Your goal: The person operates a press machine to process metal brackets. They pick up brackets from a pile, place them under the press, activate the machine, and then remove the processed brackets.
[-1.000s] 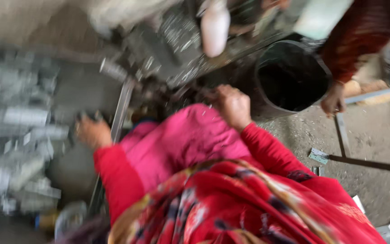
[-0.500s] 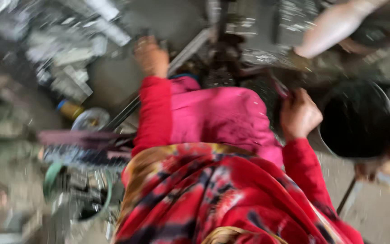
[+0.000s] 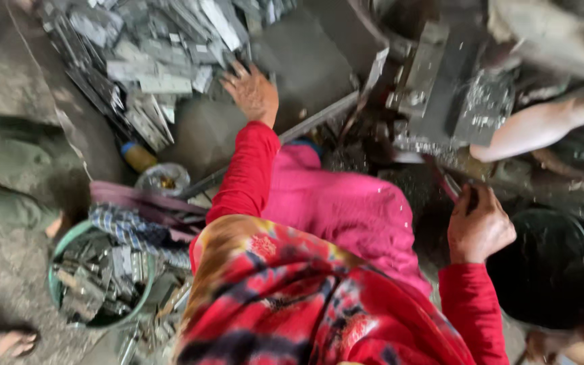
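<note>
Metal workshop: scrap pieces, press machine.

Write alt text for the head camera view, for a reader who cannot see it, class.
A person in red sleeves reaches the left hand to a pile of grey metal pieces, while the right hand grips a thin tool beside a dark metal machine. A green tub of scrap sits at left, a black bucket at right.
</note>
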